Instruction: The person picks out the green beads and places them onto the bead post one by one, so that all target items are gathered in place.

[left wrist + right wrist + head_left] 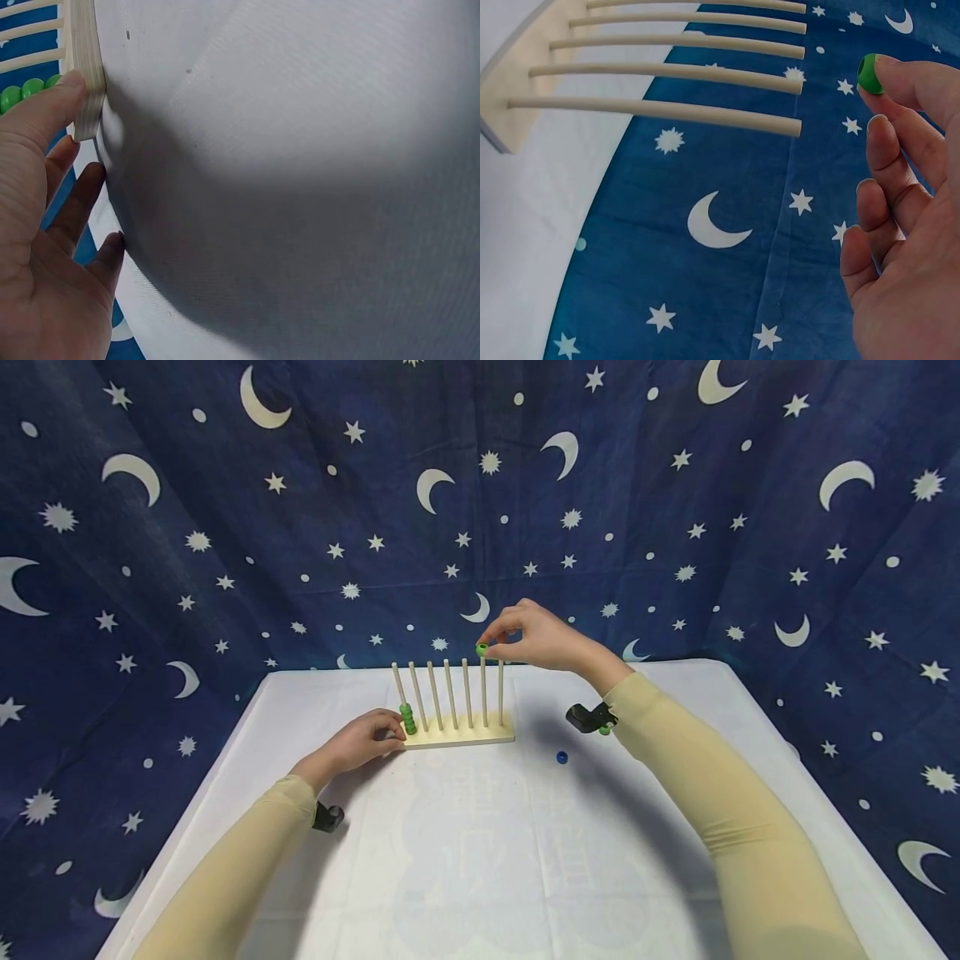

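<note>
A wooden peg stand (459, 737) with a row of upright rods is set toward the back of the white table. On its leftmost rod several green beads (408, 719) are stacked, resting at the base. My left hand (363, 741) holds the left end of the base, thumb on the front face and index finger behind, as the left wrist view shows. Between thumb and index finger, my right hand (542, 639) pinches a single green bead (868, 73). In the head view that bead overlaps the top of a rod near the right end; in the right wrist view it is beyond the rod tips.
A blue bead (562, 757) lies on the white tablecloth (465, 843) right of the stand. Another green bead (604, 730) shows partly behind the right wrist camera (591, 718). A dark blue star-and-moon curtain (510, 552) hangs behind the table.
</note>
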`<state>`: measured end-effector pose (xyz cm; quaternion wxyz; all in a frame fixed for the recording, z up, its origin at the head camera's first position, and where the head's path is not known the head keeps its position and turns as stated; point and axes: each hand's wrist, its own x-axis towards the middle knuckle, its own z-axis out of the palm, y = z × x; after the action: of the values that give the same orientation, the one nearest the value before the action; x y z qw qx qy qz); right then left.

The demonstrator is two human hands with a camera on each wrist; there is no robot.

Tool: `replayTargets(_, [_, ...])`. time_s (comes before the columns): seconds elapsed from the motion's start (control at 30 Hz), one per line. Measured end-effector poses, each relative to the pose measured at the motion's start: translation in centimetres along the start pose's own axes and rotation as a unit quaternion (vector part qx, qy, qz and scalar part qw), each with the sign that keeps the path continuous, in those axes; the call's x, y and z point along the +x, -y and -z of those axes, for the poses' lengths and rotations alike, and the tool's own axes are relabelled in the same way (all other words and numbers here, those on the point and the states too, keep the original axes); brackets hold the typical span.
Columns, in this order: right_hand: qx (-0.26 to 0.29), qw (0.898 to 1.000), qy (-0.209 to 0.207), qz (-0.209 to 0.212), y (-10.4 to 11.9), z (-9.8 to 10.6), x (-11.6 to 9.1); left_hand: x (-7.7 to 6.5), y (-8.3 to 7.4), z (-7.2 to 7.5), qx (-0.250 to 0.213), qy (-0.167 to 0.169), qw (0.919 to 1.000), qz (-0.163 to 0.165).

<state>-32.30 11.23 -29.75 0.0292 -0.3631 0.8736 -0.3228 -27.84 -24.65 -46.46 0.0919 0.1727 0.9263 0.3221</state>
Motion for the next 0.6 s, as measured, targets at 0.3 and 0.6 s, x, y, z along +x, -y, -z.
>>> replayTargets(0.3, [0.004, 1.000, 0.010, 0.021, 1.1, -0.8, 1.8, 0.2, 0.1, 0.0, 0.009, 0.005, 0.9999, -0.004])
replayTargets(0.6, [-0.004, 1.000, 0.019, 0.024, 1.9, -1.5, 3.7, -0.1, 0.0, 0.0, 0.012, 0.001, 0.9999, -0.005])
